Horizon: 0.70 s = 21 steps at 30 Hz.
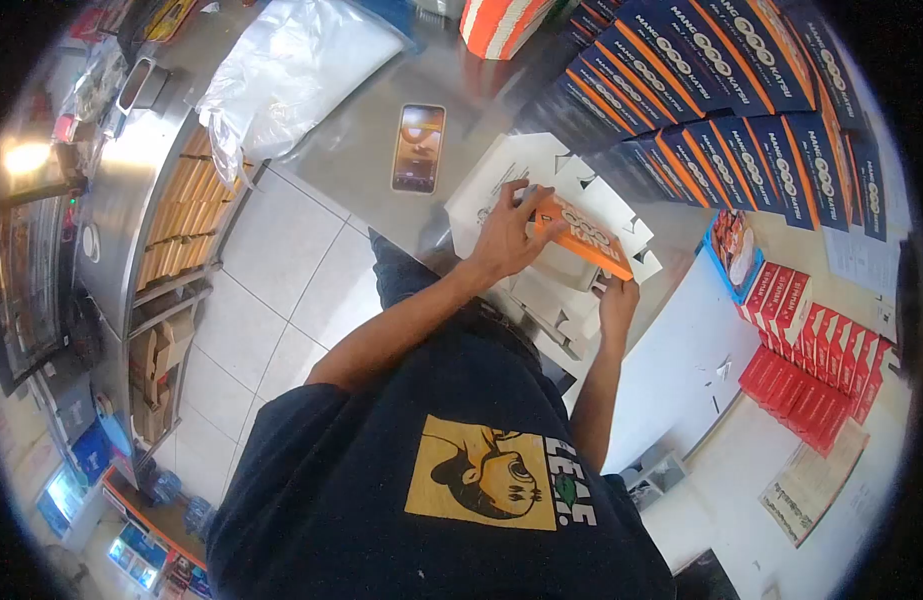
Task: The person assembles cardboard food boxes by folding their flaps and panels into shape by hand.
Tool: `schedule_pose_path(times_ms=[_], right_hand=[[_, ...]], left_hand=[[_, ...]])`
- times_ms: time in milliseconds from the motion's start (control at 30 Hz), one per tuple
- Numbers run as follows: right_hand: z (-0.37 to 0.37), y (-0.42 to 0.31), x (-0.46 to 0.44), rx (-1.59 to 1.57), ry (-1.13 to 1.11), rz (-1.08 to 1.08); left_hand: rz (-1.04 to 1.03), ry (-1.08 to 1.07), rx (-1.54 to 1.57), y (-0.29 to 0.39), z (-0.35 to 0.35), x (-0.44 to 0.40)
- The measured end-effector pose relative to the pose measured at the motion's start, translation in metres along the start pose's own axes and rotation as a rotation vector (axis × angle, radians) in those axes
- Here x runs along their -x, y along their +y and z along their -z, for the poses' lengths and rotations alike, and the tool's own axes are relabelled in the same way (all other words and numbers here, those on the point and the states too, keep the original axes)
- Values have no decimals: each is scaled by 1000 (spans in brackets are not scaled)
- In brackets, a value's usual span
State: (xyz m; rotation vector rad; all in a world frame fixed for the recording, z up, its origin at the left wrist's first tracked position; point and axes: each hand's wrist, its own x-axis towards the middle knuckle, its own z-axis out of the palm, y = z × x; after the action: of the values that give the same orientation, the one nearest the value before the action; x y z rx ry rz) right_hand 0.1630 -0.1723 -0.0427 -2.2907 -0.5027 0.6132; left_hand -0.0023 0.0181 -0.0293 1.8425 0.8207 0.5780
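Observation:
An orange panel with white lettering (586, 240) stands up from a partly folded white cardboard box (501, 165) on the steel counter. My left hand (511, 232) grips the panel's upper left end, with its fingers bent over the edge. At the panel's lower right end, my right hand (617, 300) pinches the corner between thumb and fingers. White flaps with cut slots spread behind and below the panel. A phone (418, 148) with a lit screen lies on the counter to the left of the box.
Stacks of dark blue and orange boxes (721, 60) rise at the upper right. Red and white boxes (811, 345) stand farther right, beside a blue picture box (733, 250). A clear plastic bag (291, 75) lies at the upper left. A metal shelf unit (146, 250) stands left of the tiled floor.

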Motion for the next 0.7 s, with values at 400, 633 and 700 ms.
schedule_pose_path(times_ms=[400, 633, 700], right_hand=[[-24, -2, 13, -501, 162, -170], [-39, 28, 3, -259, 65, -54], [-48, 42, 1, -178, 89, 43]], left_hand=[[91, 64, -22, 13, -4, 7], [11, 9, 68, -10, -8, 19], [-34, -27, -125, -23, -9, 28]])
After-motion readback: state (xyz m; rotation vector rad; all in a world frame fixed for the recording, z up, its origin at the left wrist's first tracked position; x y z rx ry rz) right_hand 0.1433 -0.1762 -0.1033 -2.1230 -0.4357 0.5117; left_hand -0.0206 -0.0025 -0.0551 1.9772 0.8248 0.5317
